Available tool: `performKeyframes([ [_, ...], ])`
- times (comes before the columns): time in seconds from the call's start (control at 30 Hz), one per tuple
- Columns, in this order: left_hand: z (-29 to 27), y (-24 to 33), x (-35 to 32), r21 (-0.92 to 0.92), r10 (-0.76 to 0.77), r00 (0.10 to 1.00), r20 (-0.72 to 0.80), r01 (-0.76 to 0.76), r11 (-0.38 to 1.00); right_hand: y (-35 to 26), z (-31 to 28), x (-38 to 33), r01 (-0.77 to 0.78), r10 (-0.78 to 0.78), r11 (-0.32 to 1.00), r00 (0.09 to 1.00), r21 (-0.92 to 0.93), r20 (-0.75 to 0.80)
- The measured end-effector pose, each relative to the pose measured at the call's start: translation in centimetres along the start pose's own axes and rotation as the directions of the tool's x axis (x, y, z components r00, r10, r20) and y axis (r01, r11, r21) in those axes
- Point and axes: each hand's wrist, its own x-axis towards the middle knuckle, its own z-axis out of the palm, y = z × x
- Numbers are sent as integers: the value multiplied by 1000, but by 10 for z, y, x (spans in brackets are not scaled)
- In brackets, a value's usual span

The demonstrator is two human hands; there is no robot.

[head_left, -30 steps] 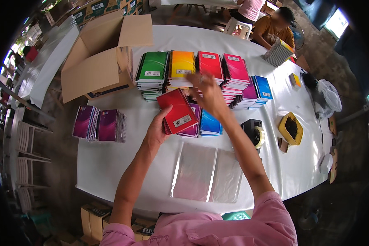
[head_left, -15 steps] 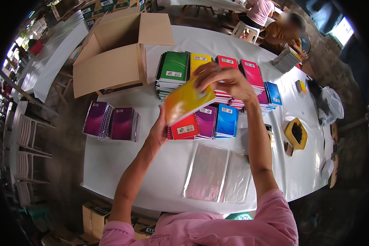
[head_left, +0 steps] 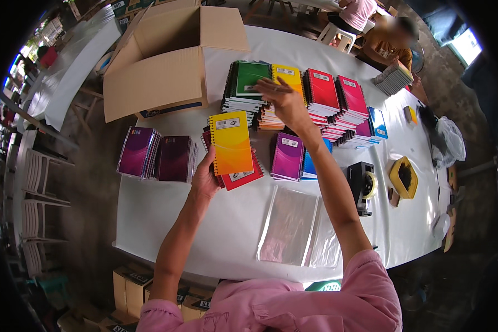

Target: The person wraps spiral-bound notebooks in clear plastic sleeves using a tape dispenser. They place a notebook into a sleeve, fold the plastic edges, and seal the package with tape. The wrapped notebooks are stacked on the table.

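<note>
- Left hand (head_left: 205, 176): fingers curled round the near-left edge of a small fan of spiral notebooks, gripping them. A yellow notebook (head_left: 231, 142) sits on top, a red notebook (head_left: 242, 178) under it, a darker cover edge shows at the fan's left side. Fan is lifted over the tabletop (head_left: 205, 232), left of centre.
- Right hand (head_left: 282, 99): fingers spread, reaching to the far side, resting on or just above the yellow stack (head_left: 288, 74); contact cannot be told. It holds nothing visible.
- Far row of stacks, left to right: green stack (head_left: 249, 80), yellow stack, red stack (head_left: 321, 88), pink-red stack (head_left: 351, 95). Four tall stacks counted; the right forearm crosses the lower part of the yellow one.
- Nearer row: purple notebook (head_left: 286, 156) and blue notebook (head_left: 310, 166) side by side, the blue one mostly hidden by the forearm. More purple and blue stacks (head_left: 371, 127) lie to the right, count unclear.
- Near centre: clear plastic sleeves (head_left: 290, 224) lying flat, at least two overlapped.
- Right of forearm: black tape dispenser (head_left: 361, 180); beyond it a yellow tray (head_left: 404, 177).
- Left edge of the tabletop: two purple stacks (head_left: 157, 155), touching.
- Far left: open cardboard box (head_left: 171, 61), flaps up, inside not visible.
- Far right: another person's seated figure, partly cut off.
</note>
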Motion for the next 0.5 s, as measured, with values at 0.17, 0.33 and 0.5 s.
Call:
performKeyframes([
  [0.17, -10, 2, 10, -242, -17, 996, -84, -4, 970, -83, -49, -19, -135, 101, 952, 986, 276, 134],
  [0.33, -14, 5, 7, 20, 13, 954, -300, -7, 1000, -97, -24, -13, -44, -28, 952, 974, 304, 226],
  [0.5, -7, 3, 13, 10, 30, 948, -317, -29, 1000, -32, 25, 14, -68, 71, 961, 997, -270, 2],
])
